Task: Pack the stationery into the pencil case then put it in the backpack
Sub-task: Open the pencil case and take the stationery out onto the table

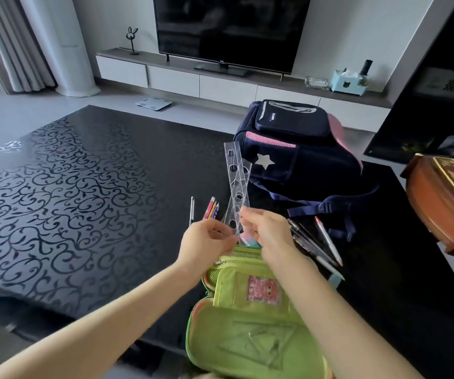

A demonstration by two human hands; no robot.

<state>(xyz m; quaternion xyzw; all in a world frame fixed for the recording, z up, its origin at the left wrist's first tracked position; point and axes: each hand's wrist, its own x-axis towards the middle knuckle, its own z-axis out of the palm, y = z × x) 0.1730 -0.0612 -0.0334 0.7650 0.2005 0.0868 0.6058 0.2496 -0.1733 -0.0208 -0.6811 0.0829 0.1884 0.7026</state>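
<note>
Head view, packing step in hand. Two clear rulers point(236, 181) – stencil type, with cut-out shapes – are held upright and crossed, lower ends at the mouth of the mesh pocket point(243, 253) of the green pencil case point(247, 332). The case lies opened flat at the near table edge, lid toward the camera.

Right hand point(269, 231): rulers pinched low down between thumb and fingertips. Left hand point(206, 242): fingers curled in, apparently pinching the rulers' bottom end at the pocket edge; whether mesh is also caught cannot be told.

Handling, judged: the rulers are light, thin, stiff and smooth, so liable to slip or snap if bent. They are best gripped by the edges near the lower end and fed in straight. The pocket is soft and should be held open.

Not yet packed: coloured pencils point(212, 208) beyond the left hand, several pens point(316, 242) right of the case. The navy backpack point(297, 149) lies behind on the black patterned table point(70, 173) – well apart from the case.
</note>
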